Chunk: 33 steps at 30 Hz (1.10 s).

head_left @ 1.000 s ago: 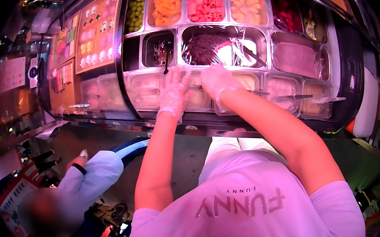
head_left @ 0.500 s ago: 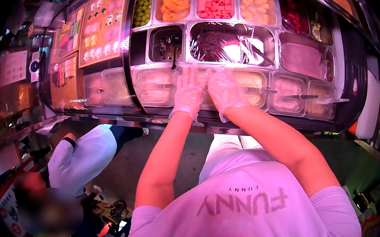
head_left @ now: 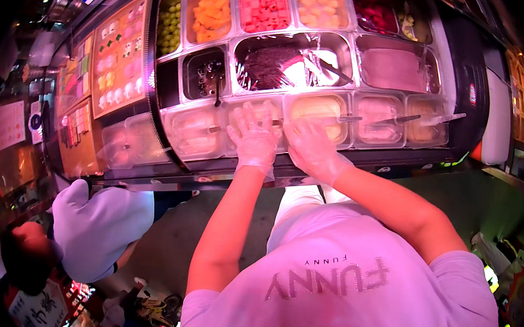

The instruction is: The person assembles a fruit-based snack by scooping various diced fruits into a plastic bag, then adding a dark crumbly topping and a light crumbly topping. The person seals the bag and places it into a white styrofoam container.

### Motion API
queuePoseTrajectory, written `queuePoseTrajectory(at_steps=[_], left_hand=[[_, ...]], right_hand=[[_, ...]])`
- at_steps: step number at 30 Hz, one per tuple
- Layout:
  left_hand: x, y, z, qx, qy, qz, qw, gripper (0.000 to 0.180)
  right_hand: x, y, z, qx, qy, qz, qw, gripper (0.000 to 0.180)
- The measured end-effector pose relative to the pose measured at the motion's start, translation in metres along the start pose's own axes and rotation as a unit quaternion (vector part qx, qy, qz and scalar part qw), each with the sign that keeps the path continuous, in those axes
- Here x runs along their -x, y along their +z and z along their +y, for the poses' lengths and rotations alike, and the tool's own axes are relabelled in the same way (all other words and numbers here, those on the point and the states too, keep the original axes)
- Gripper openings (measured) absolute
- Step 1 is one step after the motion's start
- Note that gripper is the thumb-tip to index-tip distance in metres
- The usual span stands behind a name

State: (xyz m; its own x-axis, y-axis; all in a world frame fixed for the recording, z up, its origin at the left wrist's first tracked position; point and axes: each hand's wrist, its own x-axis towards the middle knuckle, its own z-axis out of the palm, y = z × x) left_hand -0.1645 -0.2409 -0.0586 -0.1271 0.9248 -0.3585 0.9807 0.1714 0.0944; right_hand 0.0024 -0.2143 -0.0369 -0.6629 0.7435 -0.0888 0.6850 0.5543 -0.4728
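Observation:
Both my hands wear clear plastic gloves. My left hand [head_left: 256, 139] lies with fingers spread over a lidded plastic tub [head_left: 236, 112] in the front row. Close beside it, my right hand [head_left: 315, 148] has its fingers bent together at the near left corner of a tub with pale yellow contents [head_left: 318, 108]. What those fingertips hold, if anything, is hidden. Dark handles or utensils stick out between the tubs. Behind my hands is a large metal pan [head_left: 265, 69] of dark food under shiny cling film.
The back row has pans of green balls [head_left: 169, 25], orange fruit pieces [head_left: 210, 17], red cubes [head_left: 265, 3] and pale yellow cubes [head_left: 318, 4]. A pan of smooth pinkish food [head_left: 394, 69] sits at right. At lower left another person [head_left: 101, 224] is beyond the counter's edge.
The view has shifted, moving the counter left and tilting it. My left fingers have spread wider, and both hands have come slightly nearer me. The other person has moved.

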Motion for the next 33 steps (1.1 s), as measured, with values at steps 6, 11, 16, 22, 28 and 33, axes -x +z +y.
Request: queuePoseTrajectory(at_steps=[6,11,16,22,28,33], left_hand=[[0.002,0.002,0.008,0.131,0.132,0.139,0.973,0.067],[0.018,0.008,0.038,0.075,0.237,0.075,0.966,0.070],[-0.006,-0.005,0.034,0.015,0.342,0.082,0.936,0.072],[-0.009,0.024,0.031,-0.016,0.340,0.119,0.933,0.070],[0.006,0.017,0.074,-0.054,0.299,0.105,0.947,0.073],[0.009,0.005,0.066,0.042,0.303,0.020,0.952,0.074]], right_hand=[[0.059,0.001,0.035,0.066,0.042,0.078,0.994,0.056],[0.048,-0.046,0.052,0.043,0.200,0.094,0.974,0.049],[0.055,-0.026,0.114,-0.093,0.234,0.189,0.949,0.032],[0.055,-0.030,0.118,-0.313,0.296,0.167,0.887,0.018],[0.056,-0.038,0.110,-0.358,0.314,0.230,0.849,0.014],[0.057,-0.051,0.109,-0.310,0.363,0.116,0.871,0.020]])
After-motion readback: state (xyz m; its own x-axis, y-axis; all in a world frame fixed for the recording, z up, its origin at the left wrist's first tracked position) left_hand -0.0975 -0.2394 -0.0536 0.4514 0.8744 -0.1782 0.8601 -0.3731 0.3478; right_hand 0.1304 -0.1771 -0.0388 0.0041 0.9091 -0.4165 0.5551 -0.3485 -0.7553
